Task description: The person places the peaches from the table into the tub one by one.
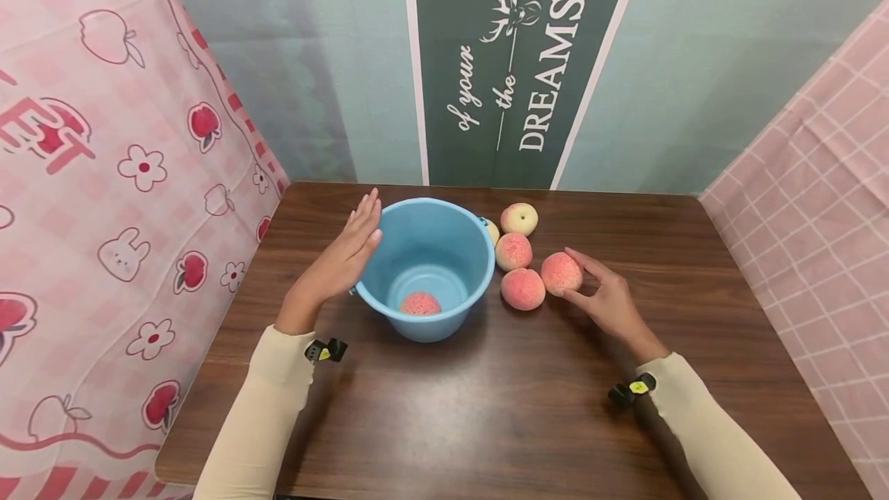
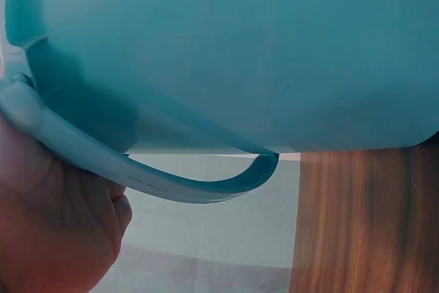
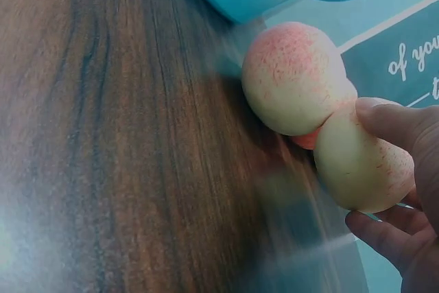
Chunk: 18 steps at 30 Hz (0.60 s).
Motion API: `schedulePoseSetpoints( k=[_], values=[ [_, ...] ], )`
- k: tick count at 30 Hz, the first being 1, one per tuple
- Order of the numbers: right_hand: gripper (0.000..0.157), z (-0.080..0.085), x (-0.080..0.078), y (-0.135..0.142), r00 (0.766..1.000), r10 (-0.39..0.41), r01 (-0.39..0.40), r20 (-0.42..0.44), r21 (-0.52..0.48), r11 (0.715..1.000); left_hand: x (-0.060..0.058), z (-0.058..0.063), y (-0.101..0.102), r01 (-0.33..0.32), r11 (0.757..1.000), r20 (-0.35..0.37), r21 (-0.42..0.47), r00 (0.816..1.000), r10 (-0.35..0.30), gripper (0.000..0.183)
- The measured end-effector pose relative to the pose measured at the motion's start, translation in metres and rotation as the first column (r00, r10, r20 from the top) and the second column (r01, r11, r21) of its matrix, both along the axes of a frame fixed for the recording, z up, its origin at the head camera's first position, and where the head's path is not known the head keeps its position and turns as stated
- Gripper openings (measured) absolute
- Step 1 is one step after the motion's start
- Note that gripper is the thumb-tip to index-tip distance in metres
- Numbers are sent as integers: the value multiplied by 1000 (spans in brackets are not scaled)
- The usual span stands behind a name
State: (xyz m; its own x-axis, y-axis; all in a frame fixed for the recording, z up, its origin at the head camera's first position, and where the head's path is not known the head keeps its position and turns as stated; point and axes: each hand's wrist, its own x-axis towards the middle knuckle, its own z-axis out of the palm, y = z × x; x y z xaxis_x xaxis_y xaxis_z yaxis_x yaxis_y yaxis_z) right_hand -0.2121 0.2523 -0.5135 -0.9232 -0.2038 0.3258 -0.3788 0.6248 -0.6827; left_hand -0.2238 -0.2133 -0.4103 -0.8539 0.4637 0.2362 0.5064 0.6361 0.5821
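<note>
A blue bucket (image 1: 427, 330) stands on the table with one pink peach (image 1: 420, 304) lying inside at its bottom. My left hand (image 1: 345, 251) rests against the bucket's left rim, fingers straight; the left wrist view shows the palm beside the bucket's handle (image 2: 199, 191). With thumb and fingers, my right hand (image 1: 611, 301) pinches a pink and pale yellow peach (image 1: 562, 273), also seen in the right wrist view. Close beside that one lies another peach (image 1: 523, 289), with a further peach (image 1: 514, 251) behind it.
A paler peach (image 1: 519, 219) sits farther back, and one more peach (image 1: 491, 231) is partly hidden behind the bucket's right rim. The brown wooden table (image 1: 430, 415) meets a green printed cloth (image 1: 486, 68) at the back, with pink cloths at both sides.
</note>
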Motion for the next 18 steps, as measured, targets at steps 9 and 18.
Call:
schedulePoseSetpoints(
  k=[9, 18],
  values=[
    [75, 10, -3, -2, 1000, -2, 2, -9, 5, 1000, -1, 1, 0, 8, 1000, -8, -3, 1000, -8, 57],
    [77, 28, -3, -9, 998, 54, -52, 24, -81, 995, 0, 1, 0, 14, 1000, -2, 9, 1000, -14, 57]
  ],
)
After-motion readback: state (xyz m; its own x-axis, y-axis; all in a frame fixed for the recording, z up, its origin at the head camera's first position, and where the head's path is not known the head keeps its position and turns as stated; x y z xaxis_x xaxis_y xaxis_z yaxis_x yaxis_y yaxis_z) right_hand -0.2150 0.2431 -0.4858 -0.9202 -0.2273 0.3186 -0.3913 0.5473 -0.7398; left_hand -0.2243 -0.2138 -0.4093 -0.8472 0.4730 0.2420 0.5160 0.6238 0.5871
